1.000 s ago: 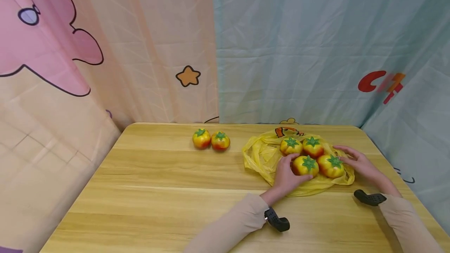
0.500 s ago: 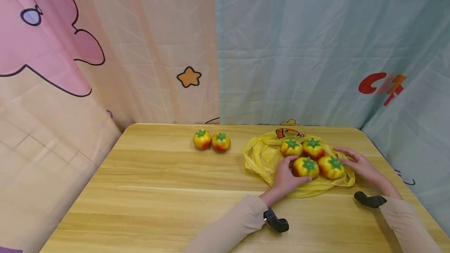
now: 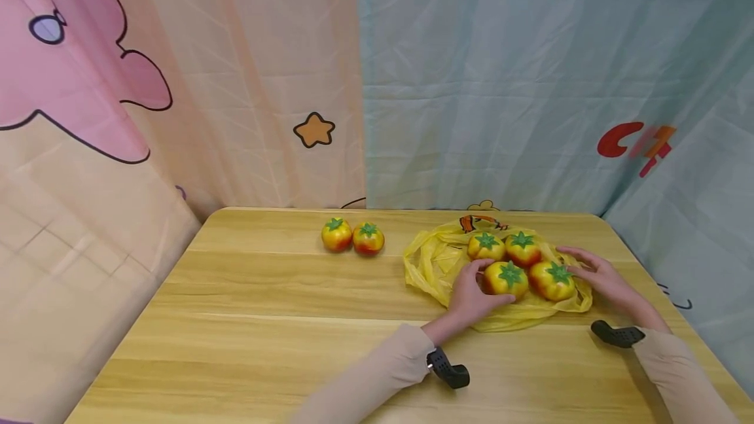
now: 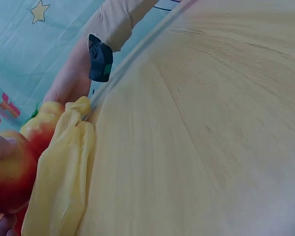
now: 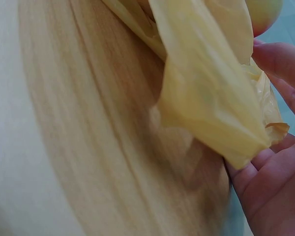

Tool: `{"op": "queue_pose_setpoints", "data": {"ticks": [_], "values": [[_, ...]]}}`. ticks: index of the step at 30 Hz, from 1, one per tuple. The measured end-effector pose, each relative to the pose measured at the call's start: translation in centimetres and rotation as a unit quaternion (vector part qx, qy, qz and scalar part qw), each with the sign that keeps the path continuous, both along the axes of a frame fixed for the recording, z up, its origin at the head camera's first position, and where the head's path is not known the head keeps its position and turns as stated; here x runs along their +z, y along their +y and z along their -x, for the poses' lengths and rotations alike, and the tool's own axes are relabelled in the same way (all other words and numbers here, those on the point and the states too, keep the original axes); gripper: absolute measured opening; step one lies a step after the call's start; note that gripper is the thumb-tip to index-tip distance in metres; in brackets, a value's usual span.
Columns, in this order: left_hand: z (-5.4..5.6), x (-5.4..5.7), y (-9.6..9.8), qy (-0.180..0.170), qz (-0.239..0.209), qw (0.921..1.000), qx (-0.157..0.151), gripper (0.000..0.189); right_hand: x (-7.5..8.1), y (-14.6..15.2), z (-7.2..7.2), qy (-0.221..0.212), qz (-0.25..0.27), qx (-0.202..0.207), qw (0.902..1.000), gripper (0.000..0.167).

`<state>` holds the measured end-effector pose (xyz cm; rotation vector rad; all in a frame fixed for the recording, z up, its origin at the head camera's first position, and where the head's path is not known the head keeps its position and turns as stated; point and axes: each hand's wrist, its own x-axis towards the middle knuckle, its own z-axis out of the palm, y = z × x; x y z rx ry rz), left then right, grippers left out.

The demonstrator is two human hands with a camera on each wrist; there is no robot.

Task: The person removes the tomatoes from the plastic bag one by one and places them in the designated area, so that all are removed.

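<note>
My left hand [image 3: 471, 293] grips the front left tomato [image 3: 505, 280], a yellow-red one with a green star-shaped top. In the left wrist view, thumb and fingers lie on opposite sides of that tomato [image 4: 12, 169]. Three more tomatoes sit close by on a crumpled yellow plastic bag [image 3: 432, 260], the front right one [image 3: 552, 281] being nearest my right hand [image 3: 603, 277]. That hand lies at the bag's right edge, fingers loosely spread and a fingertip at the tomato's side. The right wrist view has the bag [image 5: 211, 93] draped beside the right hand [image 5: 275, 182].
Two similar tomatoes, one on the left [image 3: 336, 235] and one on the right [image 3: 368, 239], sit side by side at the back of the wooden table [image 3: 247, 345]. Printed curtains [image 3: 471, 84] hang behind it. Each wrist wears a black device [image 3: 449, 369].
My left hand has shifted slightly left with the front left tomato, widening the gap to the front right one. The right hand has hardly moved.
</note>
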<state>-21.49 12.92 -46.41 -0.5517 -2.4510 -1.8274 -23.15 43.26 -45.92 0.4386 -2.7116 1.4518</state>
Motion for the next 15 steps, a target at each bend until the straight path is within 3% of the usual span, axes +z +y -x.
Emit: {"op": "queue_pose_setpoints", "data": {"ticks": [15], "values": [[-0.7, 1.7, -3.6, 0.047, -0.042, 0.9978, -0.017, 0.068, -0.4, 0.3, 0.3, 0.004, 0.001, 0.003, 1.0, 0.039]]}}
